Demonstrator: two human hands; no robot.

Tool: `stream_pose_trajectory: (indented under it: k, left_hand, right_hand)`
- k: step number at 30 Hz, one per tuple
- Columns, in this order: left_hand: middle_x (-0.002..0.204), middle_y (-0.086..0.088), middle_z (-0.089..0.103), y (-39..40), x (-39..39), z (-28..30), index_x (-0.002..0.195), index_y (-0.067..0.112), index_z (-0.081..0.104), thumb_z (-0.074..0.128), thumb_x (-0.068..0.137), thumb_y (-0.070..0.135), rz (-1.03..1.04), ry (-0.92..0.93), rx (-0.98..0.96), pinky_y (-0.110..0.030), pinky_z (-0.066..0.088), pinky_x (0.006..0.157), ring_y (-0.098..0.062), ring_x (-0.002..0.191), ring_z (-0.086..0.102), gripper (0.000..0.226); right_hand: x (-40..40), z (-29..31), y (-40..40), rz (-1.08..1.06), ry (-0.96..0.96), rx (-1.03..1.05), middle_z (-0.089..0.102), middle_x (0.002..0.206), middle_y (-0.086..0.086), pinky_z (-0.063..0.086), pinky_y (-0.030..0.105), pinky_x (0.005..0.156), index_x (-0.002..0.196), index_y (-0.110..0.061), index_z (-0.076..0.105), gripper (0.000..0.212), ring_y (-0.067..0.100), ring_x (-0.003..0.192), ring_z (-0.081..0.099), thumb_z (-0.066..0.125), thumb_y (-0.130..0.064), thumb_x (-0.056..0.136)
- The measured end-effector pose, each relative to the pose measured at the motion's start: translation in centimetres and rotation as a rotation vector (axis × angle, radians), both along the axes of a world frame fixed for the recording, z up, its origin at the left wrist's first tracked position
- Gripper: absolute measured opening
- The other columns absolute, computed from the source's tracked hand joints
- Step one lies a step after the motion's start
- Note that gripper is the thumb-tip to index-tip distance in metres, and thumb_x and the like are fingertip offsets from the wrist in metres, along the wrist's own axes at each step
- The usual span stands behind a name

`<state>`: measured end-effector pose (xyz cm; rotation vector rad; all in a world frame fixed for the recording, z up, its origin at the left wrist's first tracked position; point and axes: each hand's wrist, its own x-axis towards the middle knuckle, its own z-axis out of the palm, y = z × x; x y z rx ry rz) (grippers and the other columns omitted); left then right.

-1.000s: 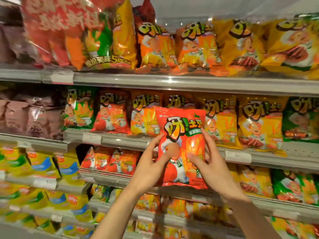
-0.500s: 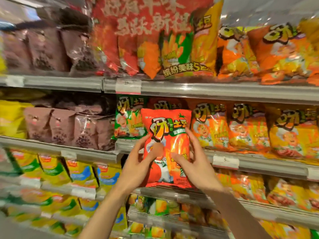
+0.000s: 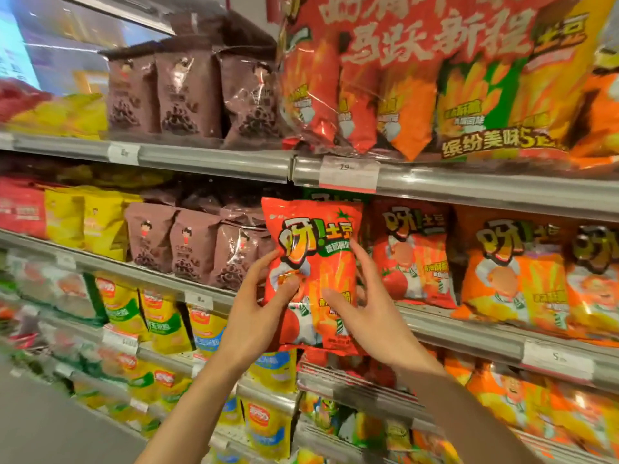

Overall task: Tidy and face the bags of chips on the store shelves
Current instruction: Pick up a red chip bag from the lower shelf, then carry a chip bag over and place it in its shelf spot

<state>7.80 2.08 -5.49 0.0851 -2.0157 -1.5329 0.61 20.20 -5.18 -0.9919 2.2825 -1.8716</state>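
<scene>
I hold a red chip bag (image 3: 318, 249) upright in front of the middle shelf (image 3: 469, 339), its printed face toward me. My left hand (image 3: 258, 309) grips its left edge, thumb on the front. My right hand (image 3: 361, 306) holds the right side, fingers spread over the front and behind it. A green bag top (image 3: 330, 195) shows just behind the held bag. To the right stand a matching red bag (image 3: 412, 256) and orange bags (image 3: 516, 269) of the same brand.
Brown snack bags (image 3: 194, 246) fill the shelf to the left, with yellow bags (image 3: 87, 219) beyond. A large red multipack (image 3: 418, 78) sits on the upper shelf (image 3: 214, 159). Lower shelves hold yellow bags (image 3: 160, 316). The grey aisle floor (image 3: 50, 430) lies lower left.
Both hands have carried the red bag leftward along the shelf, past the orange bags, to the spot next to the brown bags. My view has swung left with it.
</scene>
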Motion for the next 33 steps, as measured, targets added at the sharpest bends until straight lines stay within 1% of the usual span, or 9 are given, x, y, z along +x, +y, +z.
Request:
stream_pose_trajectory:
  k: [2,4,9,12,15,21,26,29,33]
  left_hand:
    - [0.130,0.015,0.062,-2.3,-0.4,0.3,0.134,0.043,0.053,0.070,0.090,0.040,-0.010,0.029,-0.002,-0.029,0.044,0.104,0.001,0.123,0.056,0.047]
    - [0.131,0.013,0.062,-4.8,-0.6,0.7,0.134,0.043,0.053,0.070,0.089,0.043,-0.002,0.050,-0.004,-0.029,0.043,0.104,-0.001,0.123,0.055,0.048]
    - [0.127,0.020,0.061,-10.1,-1.3,1.1,0.134,0.037,0.053,0.068,0.092,0.031,0.031,0.080,-0.038,-0.016,0.043,0.098,0.011,0.115,0.054,0.045]
    - [0.132,0.014,0.060,-12.1,-1.9,0.8,0.134,0.041,0.052,0.068,0.091,0.038,0.025,0.062,-0.049,-0.029,0.043,0.104,0.001,0.122,0.054,0.045]
    - [0.129,0.017,0.061,-13.1,-2.0,0.7,0.134,0.040,0.052,0.068,0.090,0.039,0.022,0.043,-0.039,-0.025,0.044,0.101,0.003,0.118,0.056,0.047]
    - [0.125,0.015,0.064,-14.9,-2.1,0.4,0.135,0.039,0.052,0.069,0.092,0.036,0.017,0.052,-0.043,-0.038,0.048,0.103,-0.004,0.117,0.060,0.047]
    - [0.128,0.019,0.060,-15.6,-1.4,0.8,0.137,0.038,0.050,0.067,0.089,0.045,0.023,0.049,-0.060,-0.024,0.045,0.098,0.007,0.117,0.055,0.052]
    - [0.125,0.022,0.061,-16.0,-1.2,0.5,0.136,0.039,0.051,0.067,0.090,0.044,0.020,0.050,-0.041,-0.025,0.046,0.096,0.008,0.115,0.056,0.049]
    - [0.123,0.021,0.064,-14.8,-1.1,-0.4,0.133,0.042,0.052,0.065,0.083,0.053,-0.034,0.024,-0.013,-0.029,0.049,0.095,0.004,0.112,0.060,0.053]
  right_hand:
    - [-0.4,0.9,-1.2,-0.030,0.008,0.047,0.051,0.139,-0.030,0.054,0.036,0.097,0.151,-0.052,0.020,0.079,0.002,0.121,0.058,0.069,-0.033,0.091]
    - [-0.9,1.8,-2.0,-0.107,0.020,0.095,0.049,0.141,-0.018,0.051,0.024,0.095,0.151,-0.040,0.026,0.071,-0.004,0.119,0.055,0.066,-0.034,0.093]
    - [-6.0,3.0,-4.6,-0.520,0.093,0.324,0.040,0.152,0.011,0.035,0.036,0.114,0.152,-0.007,0.027,0.081,0.025,0.138,0.042,0.063,-0.047,0.092]
    - [-8.5,2.9,-6.6,-0.602,0.004,0.382,0.051,0.139,0.019,0.041,0.030,0.093,0.144,0.005,0.028,0.081,0.034,0.127,0.051,0.063,-0.046,0.092]
    - [-9.5,2.5,-7.3,-0.638,-0.069,0.332,0.060,0.117,0.014,0.039,0.029,0.077,0.132,0.003,0.041,0.066,0.034,0.112,0.060,0.067,-0.042,0.091]
    - [-9.7,2.8,-7.9,-0.690,0.000,0.203,0.063,0.116,0.008,0.048,0.034,0.084,0.124,-0.005,0.052,0.068,0.027,0.105,0.061,0.074,-0.054,0.081]
    - [-9.3,4.8,-9.2,-0.656,-0.027,0.167,0.063,0.115,0.005,0.054,0.038,0.086,0.127,-0.010,0.055,0.074,0.025,0.104,0.062,0.069,-0.064,0.078]
    - [-8.2,5.2,-9.1,-0.625,0.007,0.221,0.061,0.121,0.002,0.051,0.040,0.095,0.136,-0.012,0.050,0.077,0.024,0.112,0.060,0.067,-0.062,0.081]
    - [-6.0,4.7,-6.8,-0.642,0.059,0.293,0.057,0.123,-0.002,0.048,0.035,0.089,0.141,-0.017,0.045,0.073,0.017,0.107,0.057,0.066,-0.058,0.085]
